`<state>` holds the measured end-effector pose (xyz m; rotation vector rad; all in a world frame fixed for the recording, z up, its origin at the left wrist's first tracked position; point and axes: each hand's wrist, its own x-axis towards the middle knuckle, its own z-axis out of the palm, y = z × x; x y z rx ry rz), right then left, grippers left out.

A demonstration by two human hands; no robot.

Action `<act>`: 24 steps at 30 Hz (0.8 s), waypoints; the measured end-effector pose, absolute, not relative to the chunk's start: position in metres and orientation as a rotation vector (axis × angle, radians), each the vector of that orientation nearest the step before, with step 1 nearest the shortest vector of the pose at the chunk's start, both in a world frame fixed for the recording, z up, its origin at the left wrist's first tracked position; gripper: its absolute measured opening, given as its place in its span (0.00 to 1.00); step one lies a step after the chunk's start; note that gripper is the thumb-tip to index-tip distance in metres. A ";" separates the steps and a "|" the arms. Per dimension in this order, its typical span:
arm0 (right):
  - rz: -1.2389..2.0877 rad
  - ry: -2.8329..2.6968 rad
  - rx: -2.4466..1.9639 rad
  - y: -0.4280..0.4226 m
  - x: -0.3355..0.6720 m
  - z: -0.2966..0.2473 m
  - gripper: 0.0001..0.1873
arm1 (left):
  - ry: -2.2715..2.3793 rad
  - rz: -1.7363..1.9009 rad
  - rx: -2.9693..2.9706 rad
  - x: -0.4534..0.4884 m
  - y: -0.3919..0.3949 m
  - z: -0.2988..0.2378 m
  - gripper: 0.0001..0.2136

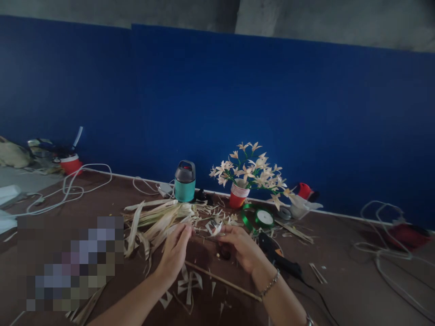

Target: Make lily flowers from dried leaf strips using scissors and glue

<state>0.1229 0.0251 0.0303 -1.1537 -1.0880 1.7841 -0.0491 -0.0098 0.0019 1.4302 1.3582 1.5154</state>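
My left hand (175, 249) is closed, thumb against the fingers, beside a heap of pale dried husk strips (163, 217). What it pinches is too small to make out. My right hand (241, 242) is closed, with a small whitish husk piece (215, 230) at its fingertips. A dark curved thing (224, 251) shows under those fingers; its kind is unclear. Between my forearms lie a thin stick (224, 280) and cut husk scraps (189, 283). Right of my right hand rests a black glue gun (280, 260).
Behind my hands, husk flowers (249, 172) on green stems stand in stacked red-and-white cups (239, 194). Nearby are a green ribbon spool (264, 218) and a teal container with a dark handled top (185, 190). White cables (73, 181) lie at left. A blue panel (204, 99) closes off the back.
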 end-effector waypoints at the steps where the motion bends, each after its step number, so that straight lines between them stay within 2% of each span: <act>1: 1.789 -1.090 -1.148 0.025 0.123 0.030 0.06 | 1.350 1.499 1.443 -0.049 -0.010 0.001 0.16; 6: 1.784 -1.109 -1.158 0.025 0.123 0.029 0.07 | 1.305 1.462 1.474 -0.049 -0.009 0.000 0.21; 13: 1.766 -1.112 -1.188 0.025 0.123 0.030 0.06 | 1.247 1.519 1.469 -0.047 -0.008 -0.001 0.12; 24: 1.756 -1.145 -1.197 0.025 0.123 0.028 0.07 | 1.320 1.515 1.454 -0.048 -0.011 0.000 0.12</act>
